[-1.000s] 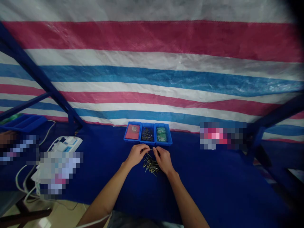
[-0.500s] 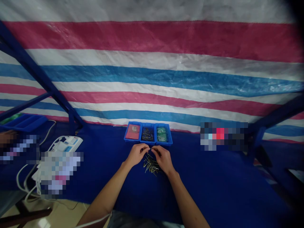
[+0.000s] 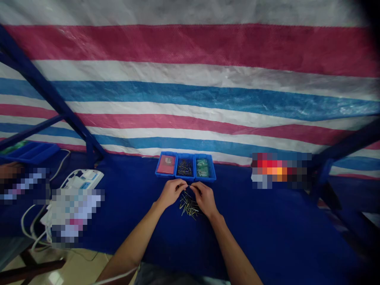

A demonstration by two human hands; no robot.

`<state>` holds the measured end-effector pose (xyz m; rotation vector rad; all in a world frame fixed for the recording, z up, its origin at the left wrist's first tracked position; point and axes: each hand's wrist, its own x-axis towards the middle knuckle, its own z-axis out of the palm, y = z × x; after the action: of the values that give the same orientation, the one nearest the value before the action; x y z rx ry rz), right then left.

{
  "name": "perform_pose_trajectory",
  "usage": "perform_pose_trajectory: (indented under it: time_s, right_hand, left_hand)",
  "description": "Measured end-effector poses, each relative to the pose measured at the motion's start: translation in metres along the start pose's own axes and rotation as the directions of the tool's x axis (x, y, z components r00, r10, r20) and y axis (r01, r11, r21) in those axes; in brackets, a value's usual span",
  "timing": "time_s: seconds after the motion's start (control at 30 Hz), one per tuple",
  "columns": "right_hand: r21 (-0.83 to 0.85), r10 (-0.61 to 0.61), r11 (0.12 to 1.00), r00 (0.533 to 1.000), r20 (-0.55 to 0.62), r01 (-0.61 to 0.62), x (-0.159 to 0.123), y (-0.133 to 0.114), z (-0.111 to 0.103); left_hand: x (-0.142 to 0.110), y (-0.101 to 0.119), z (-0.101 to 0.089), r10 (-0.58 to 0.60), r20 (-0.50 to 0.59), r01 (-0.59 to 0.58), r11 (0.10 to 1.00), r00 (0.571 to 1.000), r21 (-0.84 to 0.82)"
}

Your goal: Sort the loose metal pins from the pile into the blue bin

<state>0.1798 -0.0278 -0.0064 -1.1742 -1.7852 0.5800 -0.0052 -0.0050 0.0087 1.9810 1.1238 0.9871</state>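
My left hand [image 3: 173, 191] and my right hand [image 3: 203, 196] are held close together over the table, fingertips pinched and nearly meeting. Whatever small thing they grip at the fingertips is too small to make out. Just below the fingers lies a loose pile of thin metal pins [image 3: 189, 206], silver and brassy, partly covered by my right hand. Behind the hands stand three joined blue bins: the left bin [image 3: 165, 175] has a pinkish-red inside, the middle bin [image 3: 185, 178] holds dark thin pieces, and the right bin [image 3: 212, 173] holds small pale pieces on green.
At left on the blue table [image 3: 124, 221] are a white power strip [image 3: 94, 179], cables and a blurred-out patch. Farther left, another person's hand [image 3: 10, 171] is near a blue tray [image 3: 38, 152]. A blurred patch lies at right. Blue frame bars flank a striped sheet [image 3: 190, 91].
Both hands stay in nearly the same place. The right fingertips shift very slightly, and the thin pale glint between the hands no longer shows.
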Motion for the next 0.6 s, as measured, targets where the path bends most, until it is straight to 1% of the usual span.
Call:
perform_pose_trajectory:
  time_s: [0.33, 0.6]
  right_hand:
    - [-0.021, 0.008, 1.000, 1.000, 0.006, -0.008, -0.0004, 0.0008, 0.0000]
    - [-0.074, 0.016, 0.997, 1.000, 0.001, -0.016, -0.0012, 0.0001, 0.0003]
  left_hand:
    - [-0.0002, -0.0009, 0.0004, 0.010, 0.000, -0.010, 1.000, 1.000, -0.001]
    - [-0.0002, 0.0003, -0.0001, 0.012, 0.001, -0.012, 1.000, 1.000, 0.007]
